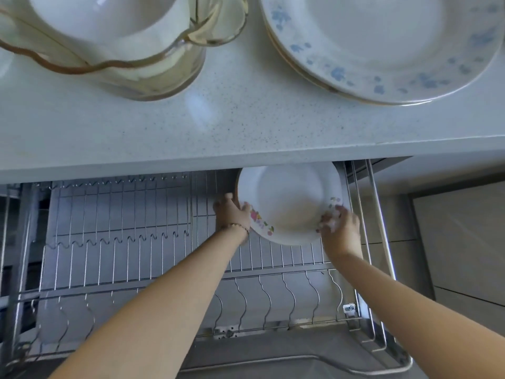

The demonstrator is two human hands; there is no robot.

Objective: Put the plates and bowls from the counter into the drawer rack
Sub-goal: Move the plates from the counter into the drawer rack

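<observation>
My left hand [232,214] and right hand [340,225] grip opposite rims of one plate [289,203], fingers curled round its edge. It is tilted at the far right of the rack [123,242], partly under the tabletop [218,119]. A stack [382,45] and bowls [109,36] sit on the tabletop.

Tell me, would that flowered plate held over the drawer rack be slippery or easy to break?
The plate looks like glazed china, so probably stiff and breakable if knocked on the wire rack. Its glossy surface may be slippery; the left hand and right hand both grip its rim. Round, it could roll if stood on edge.
</observation>
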